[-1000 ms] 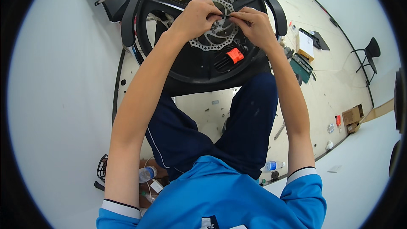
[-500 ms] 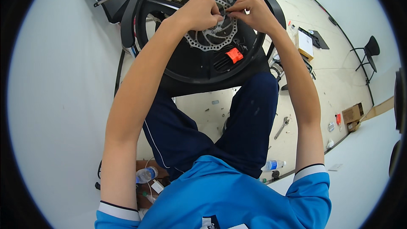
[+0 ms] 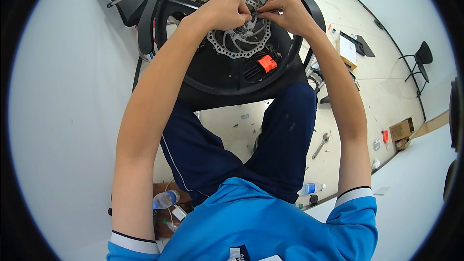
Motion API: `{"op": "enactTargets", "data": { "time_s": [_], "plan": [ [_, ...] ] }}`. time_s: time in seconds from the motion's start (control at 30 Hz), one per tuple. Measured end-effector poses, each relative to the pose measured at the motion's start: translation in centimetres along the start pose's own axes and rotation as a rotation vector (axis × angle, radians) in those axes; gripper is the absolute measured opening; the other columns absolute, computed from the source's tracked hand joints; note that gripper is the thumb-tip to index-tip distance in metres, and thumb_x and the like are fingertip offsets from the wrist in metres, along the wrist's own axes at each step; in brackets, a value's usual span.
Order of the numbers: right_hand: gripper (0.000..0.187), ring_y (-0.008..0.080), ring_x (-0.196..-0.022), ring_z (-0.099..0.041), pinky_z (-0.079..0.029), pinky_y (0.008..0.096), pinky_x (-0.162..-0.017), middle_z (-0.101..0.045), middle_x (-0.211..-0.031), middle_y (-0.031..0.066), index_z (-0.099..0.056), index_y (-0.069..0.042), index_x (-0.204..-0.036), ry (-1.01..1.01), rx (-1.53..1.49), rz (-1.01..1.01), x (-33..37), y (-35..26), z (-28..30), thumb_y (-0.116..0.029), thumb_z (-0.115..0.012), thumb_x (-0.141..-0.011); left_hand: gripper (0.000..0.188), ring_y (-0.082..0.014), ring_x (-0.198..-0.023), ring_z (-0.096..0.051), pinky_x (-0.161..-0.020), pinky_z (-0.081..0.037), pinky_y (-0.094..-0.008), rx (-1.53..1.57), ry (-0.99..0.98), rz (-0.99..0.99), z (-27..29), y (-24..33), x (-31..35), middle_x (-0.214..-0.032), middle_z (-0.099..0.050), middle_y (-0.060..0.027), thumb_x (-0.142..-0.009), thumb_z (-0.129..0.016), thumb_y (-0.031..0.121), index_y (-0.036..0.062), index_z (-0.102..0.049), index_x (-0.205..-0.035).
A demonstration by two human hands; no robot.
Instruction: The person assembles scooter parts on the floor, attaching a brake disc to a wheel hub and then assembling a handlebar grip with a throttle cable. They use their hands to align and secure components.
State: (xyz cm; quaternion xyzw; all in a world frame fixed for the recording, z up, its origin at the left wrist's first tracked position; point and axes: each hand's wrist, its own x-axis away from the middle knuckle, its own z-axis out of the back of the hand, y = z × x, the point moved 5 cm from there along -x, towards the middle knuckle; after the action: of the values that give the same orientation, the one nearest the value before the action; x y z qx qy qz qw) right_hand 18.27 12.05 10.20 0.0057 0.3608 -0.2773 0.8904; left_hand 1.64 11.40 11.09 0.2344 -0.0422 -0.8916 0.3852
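wheel cropped at top, pinched piece indistinct

Both hands, the left hand and the right hand, have moved farther from the body over the brake rotor, uncovering more of its hub. The right forearm has swung outward, revealing the whole adjustable wrench and hiding most of the green case.

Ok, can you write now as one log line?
left hand: fingers curled over brake disc | right hand: fingers pinching small part, unclear | brake disc: on black wheel | wheel: lying on chair seat
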Motion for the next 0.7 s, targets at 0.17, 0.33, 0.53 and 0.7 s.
{"op": "enactTargets", "data": {
  "time_s": [0.17,0.33,0.53,0.7],
  "plan": [
    [0.020,0.0296,-0.070,-0.065,-0.051,0.0350,-0.067,-0.068,-0.079,0.0116,-0.076,-0.002,-0.092,-0.010,-0.026,-0.052,0.8,-0.8,-0.1,-0.008,-0.078,-0.074,0.019,-0.0309,-0.070,-0.066,-0.067,-0.053,-0.0346,0.007,0.000,-0.054,-0.4,0.3,0.5,-0.080,-0.070,-0.0178,-0.077,-0.072,0.013,0.0007,-0.076,-0.091],
    [0.017,0.0252,-0.073,-0.065,-0.051,0.0321,-0.068,-0.068,-0.080,0.0104,-0.076,-0.001,-0.091,-0.020,-0.023,-0.045,1.6,-0.6,-0.5,-0.006,-0.078,-0.075,0.016,-0.0323,-0.066,-0.067,-0.065,-0.054,-0.0361,-0.089,-0.012,0.063,-0.6,2.2,0.1,-0.073,-0.068,-0.0218,-0.076,-0.069,0.010,-0.0017,-0.075,-0.086],
    [0.017,0.0312,-0.077,-0.067,-0.053,0.0367,-0.072,-0.069,-0.081,0.0115,-0.074,-0.002,-0.087,-0.045,0.091,-0.002,1.5,-0.5,-0.4,-0.010,-0.077,-0.072,0.016,-0.0323,-0.067,-0.069,-0.067,-0.055,-0.0373,-0.084,0.020,0.109,-1.2,2.1,-0.1,-0.072,-0.068,-0.0236,-0.076,-0.070,0.011,-0.0020,-0.076,-0.084],
    [0.017,0.0314,-0.081,-0.068,-0.054,0.0373,-0.074,-0.071,-0.085,0.0121,-0.075,-0.002,-0.088,-0.057,0.056,-0.040,0.5,-1.0,0.1,-0.010,-0.077,-0.073,0.018,-0.0323,-0.067,-0.069,-0.069,-0.056,-0.0366,-0.096,0.088,0.100,-1.0,1.7,0.4,-0.072,-0.068,-0.0231,-0.076,-0.073,0.013,-0.0018,-0.076,-0.084]
  ]
}}
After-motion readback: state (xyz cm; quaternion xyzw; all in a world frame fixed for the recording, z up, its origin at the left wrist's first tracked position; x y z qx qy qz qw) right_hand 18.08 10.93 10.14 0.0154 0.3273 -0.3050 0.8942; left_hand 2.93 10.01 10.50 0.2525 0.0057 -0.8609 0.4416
